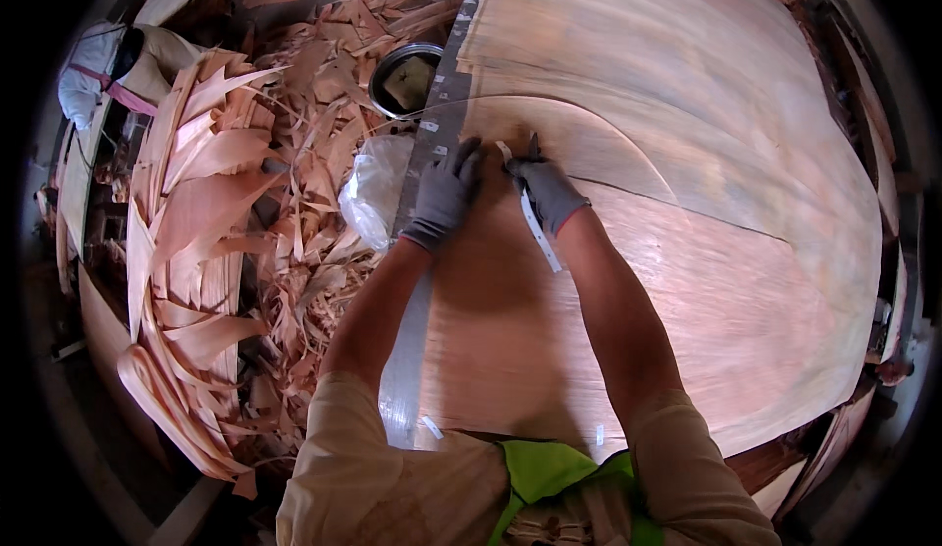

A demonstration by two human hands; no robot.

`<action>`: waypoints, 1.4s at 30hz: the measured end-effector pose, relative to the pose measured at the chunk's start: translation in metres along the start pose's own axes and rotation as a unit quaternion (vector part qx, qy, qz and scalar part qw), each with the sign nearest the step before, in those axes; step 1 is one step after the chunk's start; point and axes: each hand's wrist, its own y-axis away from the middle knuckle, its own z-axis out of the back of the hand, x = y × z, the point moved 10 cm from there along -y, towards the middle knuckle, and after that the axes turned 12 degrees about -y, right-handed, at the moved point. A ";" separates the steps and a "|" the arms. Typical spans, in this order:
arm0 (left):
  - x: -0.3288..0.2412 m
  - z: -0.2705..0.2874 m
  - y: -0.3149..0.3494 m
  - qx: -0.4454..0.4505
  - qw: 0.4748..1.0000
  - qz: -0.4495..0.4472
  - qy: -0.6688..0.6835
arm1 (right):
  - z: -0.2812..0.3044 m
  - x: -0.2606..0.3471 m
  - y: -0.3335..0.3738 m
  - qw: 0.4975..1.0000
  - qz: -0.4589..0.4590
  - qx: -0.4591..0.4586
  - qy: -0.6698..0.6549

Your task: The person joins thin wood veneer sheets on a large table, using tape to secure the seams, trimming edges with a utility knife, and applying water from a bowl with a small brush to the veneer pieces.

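My left hand (446, 196), in a grey glove, lies with its fingers stretched out at the left edge of the reddish wood veneer sheet (638, 311). My right hand (549, 193), gloved the same, is closed just to the right of it, low over the sheet. From it a narrow white tape strip (539, 230) trails down toward me, and a short whitish piece shows at the fingertips. Something dark and slim points up from the right hand; I cannot tell whether it is a finger or a tool. A thin curved veneer strip (589, 112) arcs beyond my hands.
Paler veneer sheets (667, 65) spread at the far right. Left of the table's metal edge (410, 335) lie a clear plastic bag (376, 188), a metal bowl (407, 80) with a brownish thing in it, and heaped veneer scraps (314, 183). Another person (128, 70) is at the far left.
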 end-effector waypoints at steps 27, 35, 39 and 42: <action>-0.051 -0.013 -0.013 0.092 0.961 -0.205 -0.161 | 0.080 0.023 0.093 0.964 0.170 -0.013 0.205; -0.235 -0.047 -0.082 0.054 0.970 -0.238 0.000 | 0.235 0.093 0.085 0.983 0.106 -0.143 0.043; -0.255 -0.069 -0.077 0.054 0.956 -0.287 -0.012 | 0.233 0.092 0.091 0.982 0.109 -0.150 0.033; -0.258 -0.059 -0.072 0.019 0.950 -0.309 -0.033 | 0.227 0.097 0.126 0.961 0.129 -0.182 0.165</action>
